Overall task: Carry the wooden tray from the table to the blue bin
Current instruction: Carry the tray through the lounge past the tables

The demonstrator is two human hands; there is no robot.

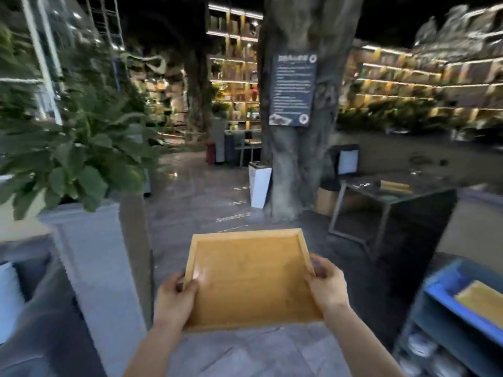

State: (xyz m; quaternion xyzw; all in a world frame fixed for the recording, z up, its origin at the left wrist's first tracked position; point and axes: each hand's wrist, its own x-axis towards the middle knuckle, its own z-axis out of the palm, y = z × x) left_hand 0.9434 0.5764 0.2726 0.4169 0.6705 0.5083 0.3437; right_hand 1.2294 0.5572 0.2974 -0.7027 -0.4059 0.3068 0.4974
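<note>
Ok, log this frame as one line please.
phase: carrying | tray: empty, held over floor | left hand: gripping left edge | right hand: gripping right edge | blue bin: lower right, not reached

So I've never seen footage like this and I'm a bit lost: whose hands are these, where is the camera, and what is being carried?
There is only one picture, taken by a wide-angle camera worn on a person's head, looking forward and down. The two bare hands are that person's own. The left hand and the right hand grip opposite sides of a shallow, square, empty wooden tray, held in the air above a grey tiled floor. At lower right is a blue plastic bin on a rack, with something yellowish inside. Ahead stand a thick tree trunk and a dark table.
</note>
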